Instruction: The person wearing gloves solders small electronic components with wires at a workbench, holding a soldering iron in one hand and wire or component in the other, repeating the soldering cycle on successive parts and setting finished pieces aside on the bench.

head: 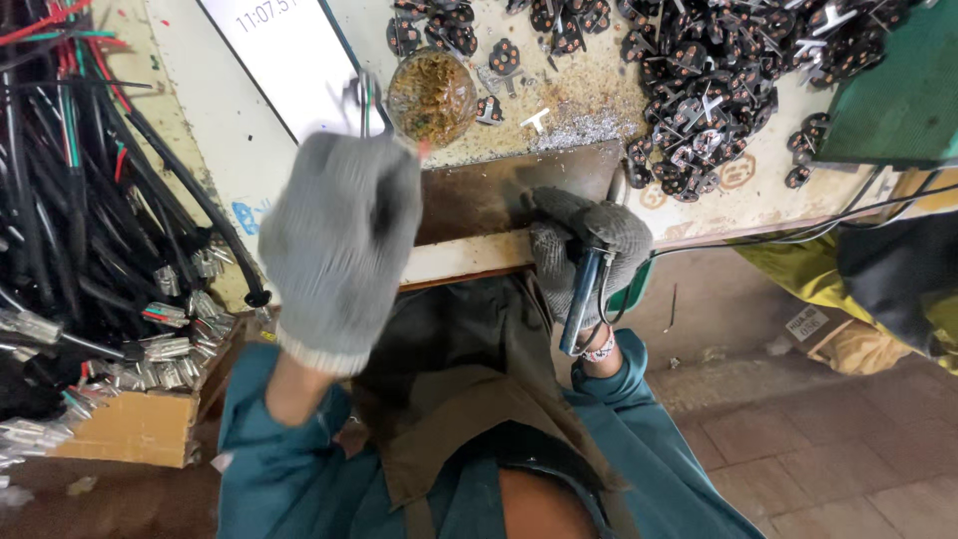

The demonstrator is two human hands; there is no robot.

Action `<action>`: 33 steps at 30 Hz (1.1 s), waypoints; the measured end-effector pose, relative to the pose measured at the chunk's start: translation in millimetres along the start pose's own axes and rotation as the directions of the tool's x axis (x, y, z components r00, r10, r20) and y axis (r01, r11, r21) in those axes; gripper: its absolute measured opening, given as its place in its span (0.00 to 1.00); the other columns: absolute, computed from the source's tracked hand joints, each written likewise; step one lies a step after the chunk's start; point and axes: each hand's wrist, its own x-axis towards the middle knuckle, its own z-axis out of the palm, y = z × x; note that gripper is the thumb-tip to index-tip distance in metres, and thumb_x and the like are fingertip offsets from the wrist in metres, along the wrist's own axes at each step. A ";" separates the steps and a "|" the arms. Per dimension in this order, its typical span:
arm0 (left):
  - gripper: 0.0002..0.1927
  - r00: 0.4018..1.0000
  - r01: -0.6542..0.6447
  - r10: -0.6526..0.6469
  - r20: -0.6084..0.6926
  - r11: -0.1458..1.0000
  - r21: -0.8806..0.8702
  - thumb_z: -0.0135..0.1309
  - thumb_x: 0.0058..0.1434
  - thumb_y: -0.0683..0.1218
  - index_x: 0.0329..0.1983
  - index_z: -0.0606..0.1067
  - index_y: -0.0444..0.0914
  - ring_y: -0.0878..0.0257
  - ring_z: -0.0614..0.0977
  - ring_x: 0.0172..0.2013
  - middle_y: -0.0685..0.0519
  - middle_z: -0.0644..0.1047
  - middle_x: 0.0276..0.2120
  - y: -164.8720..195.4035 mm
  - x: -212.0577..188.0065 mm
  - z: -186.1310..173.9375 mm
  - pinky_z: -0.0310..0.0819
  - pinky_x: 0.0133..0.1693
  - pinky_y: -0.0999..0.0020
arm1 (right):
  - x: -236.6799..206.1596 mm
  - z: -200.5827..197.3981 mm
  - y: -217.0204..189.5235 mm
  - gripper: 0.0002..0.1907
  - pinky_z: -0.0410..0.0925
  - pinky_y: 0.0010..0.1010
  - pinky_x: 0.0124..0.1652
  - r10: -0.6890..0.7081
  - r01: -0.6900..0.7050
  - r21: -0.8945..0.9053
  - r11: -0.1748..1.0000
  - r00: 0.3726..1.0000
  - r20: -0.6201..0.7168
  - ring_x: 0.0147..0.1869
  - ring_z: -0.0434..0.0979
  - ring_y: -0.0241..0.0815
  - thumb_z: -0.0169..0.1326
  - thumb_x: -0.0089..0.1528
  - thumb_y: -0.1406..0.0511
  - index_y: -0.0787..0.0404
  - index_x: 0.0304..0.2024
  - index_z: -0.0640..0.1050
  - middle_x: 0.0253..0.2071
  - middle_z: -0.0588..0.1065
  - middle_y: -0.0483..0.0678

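My left hand (339, 245), in a grey knit glove, is raised and blurred; it grips a thin black cable (365, 105) whose bare wire ends stick up beside a small round glass bowl (431, 97) of brownish, speckled stuff. My right hand (589, 245), also gloved, rests at the bench's front edge and is closed around a slim tool with a blue and metal handle (582, 304) that points down toward my lap. Between the hands, a dark metal plate (499, 195) lies on the bench.
A heap of small black plug parts with metal pins (718, 70) covers the far right of the bench, and a green tray (898, 90) stands beyond it. A thick bundle of black cables (90, 210) hangs at the left over a cardboard box (135, 429). A white board (269, 60) lies at the back.
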 end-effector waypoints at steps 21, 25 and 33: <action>0.09 0.988 -0.090 0.116 0.100 0.968 -0.236 0.61 0.67 0.42 0.47 0.75 0.39 0.47 0.82 0.43 0.49 0.78 0.45 -20.7 -47.2 55.5 0.77 0.45 0.57 | -7.0 18.8 10.0 0.21 0.78 0.37 0.48 -0.268 0.262 0.182 0.948 0.963 0.014 0.49 0.86 0.50 0.69 0.62 0.71 0.59 0.49 0.70 0.50 0.80 0.51; 0.09 0.981 -0.129 0.165 0.101 0.947 -0.294 0.60 0.65 0.42 0.46 0.75 0.38 0.47 0.81 0.45 0.47 0.77 0.46 -20.4 -54.9 57.7 0.77 0.45 0.56 | -2.4 11.1 9.2 0.23 0.75 0.36 0.42 -0.246 0.243 0.042 0.969 0.940 0.235 0.44 0.84 0.50 0.73 0.52 0.66 0.58 0.43 0.73 0.46 0.83 0.52; 0.06 0.953 -0.139 0.198 0.230 0.958 -0.250 0.61 0.64 0.45 0.42 0.76 0.41 0.52 0.82 0.40 0.53 0.78 0.42 -28.4 -30.9 49.4 0.76 0.38 0.60 | 2.8 6.0 1.8 0.22 0.76 0.32 0.46 -0.170 0.133 0.175 0.975 0.963 0.211 0.48 0.85 0.47 0.69 0.61 0.70 0.57 0.51 0.71 0.51 0.81 0.47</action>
